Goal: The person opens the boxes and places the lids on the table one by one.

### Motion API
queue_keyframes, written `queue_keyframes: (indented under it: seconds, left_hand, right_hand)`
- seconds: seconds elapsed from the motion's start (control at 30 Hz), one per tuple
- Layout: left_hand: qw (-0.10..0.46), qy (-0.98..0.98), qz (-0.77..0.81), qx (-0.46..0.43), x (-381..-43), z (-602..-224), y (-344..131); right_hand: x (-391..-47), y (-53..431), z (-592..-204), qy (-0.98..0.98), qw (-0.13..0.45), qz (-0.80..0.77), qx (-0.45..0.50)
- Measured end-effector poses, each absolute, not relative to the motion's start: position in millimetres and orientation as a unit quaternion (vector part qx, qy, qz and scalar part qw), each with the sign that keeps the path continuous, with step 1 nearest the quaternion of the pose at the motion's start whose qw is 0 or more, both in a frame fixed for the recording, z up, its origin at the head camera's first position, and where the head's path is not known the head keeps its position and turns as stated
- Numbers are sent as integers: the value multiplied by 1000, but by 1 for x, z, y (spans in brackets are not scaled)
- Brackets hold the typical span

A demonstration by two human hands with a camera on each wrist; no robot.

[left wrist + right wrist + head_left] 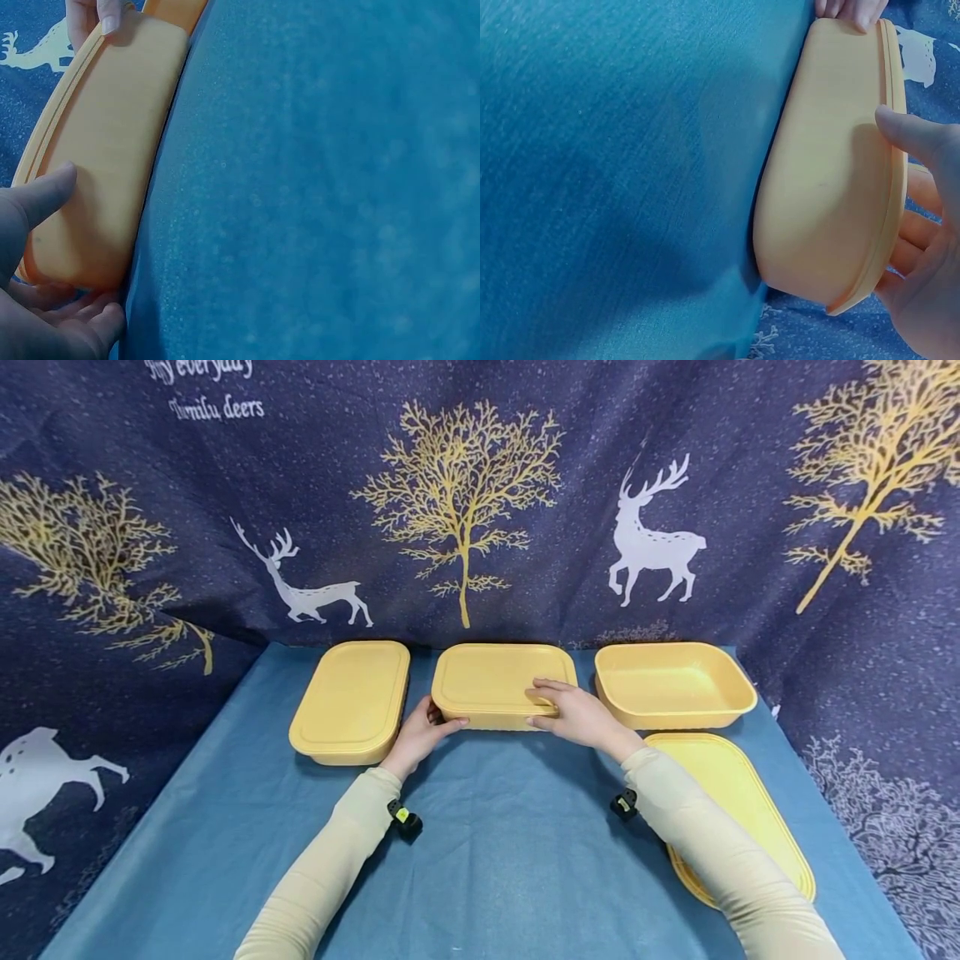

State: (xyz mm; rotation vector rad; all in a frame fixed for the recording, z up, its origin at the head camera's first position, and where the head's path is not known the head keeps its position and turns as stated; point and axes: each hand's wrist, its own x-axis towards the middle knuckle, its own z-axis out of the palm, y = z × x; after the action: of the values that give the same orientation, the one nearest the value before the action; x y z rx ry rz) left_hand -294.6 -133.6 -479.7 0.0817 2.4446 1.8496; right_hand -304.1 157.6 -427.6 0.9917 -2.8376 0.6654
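Evidently, the middle box [495, 721] sat near the back edge of the blue table [480, 860], between the closed left box [352, 693] and the open box [675, 720]. The left hand [416, 733] gripped its front left corner, thumb on the front wall, fingers round the end; the right hand [581, 717] held the front edge toward the right, thumb at the rim and fingers over its cover [487, 672]. A lift from there seemed likely to peel the cover up on the right, because that hold took in the rim rather than the base; an uneven pull might also have swung the box into its open neighbour. Its long axis ran left to right, roughly along the back edge, short ends toward the neighbouring boxes, cover facing up
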Motion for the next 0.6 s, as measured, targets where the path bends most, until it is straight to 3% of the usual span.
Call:
queue_keyframes:
  seconds: [0.6]
  left_hand:
    - [47,804,592,19,-296,-482,-137]
  right_hand:
    - [-306,158,-426,-921,23,222,320]
